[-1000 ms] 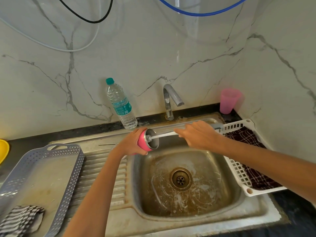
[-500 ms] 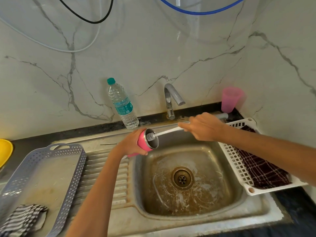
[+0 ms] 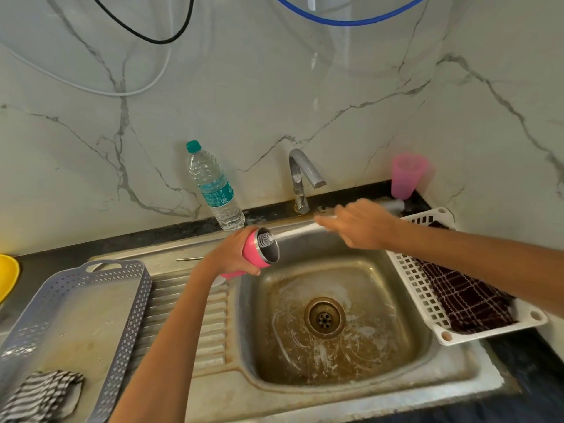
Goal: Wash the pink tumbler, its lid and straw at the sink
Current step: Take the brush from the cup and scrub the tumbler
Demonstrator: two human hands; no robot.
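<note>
**Bottle brush at the mouth of the pink tumbler, over the sink**

The pink tumbler (image 3: 255, 253) lies on its side in the air above the far left edge of the sink (image 3: 427, 389) basin, its open steel mouth turned to the right. The left hand (image 3: 230, 257) is wrapped around its body from the left, fingers closed on it. The bristle head of a white bottle brush (image 3: 293, 234) sits just inside the mouth, and its handle runs up and to the right into the right hand (image 3: 363, 225), which is closed around the handle; the hand and handle are blurred. A bit of pink shows under the left hand at the basin edge; what it is cannot be told.

On the steel ledge behind the draining board, left of the tumbler, lies a thin metal straw (image 3: 189, 259). The basin below is stained brown and streaked white around the drain (image 3: 324, 318).

At the far rim stands the tap (image 3: 300, 178), spout pointing right, with a capped water bottle (image 3: 213, 186) upright to its left against the marble wall. A pink plastic cup (image 3: 407, 175) stands in the far right corner. A white slotted tray (image 3: 427, 303) at the right of the sink holds a dark checked cloth (image 3: 464, 297), partly under the right forearm. On the left draining board rests a grey perforated tray (image 3: 122, 315) with a striped cloth (image 3: 36, 395) in its near corner. A yellow object (image 3: 7, 277) shows at the left edge.
</note>
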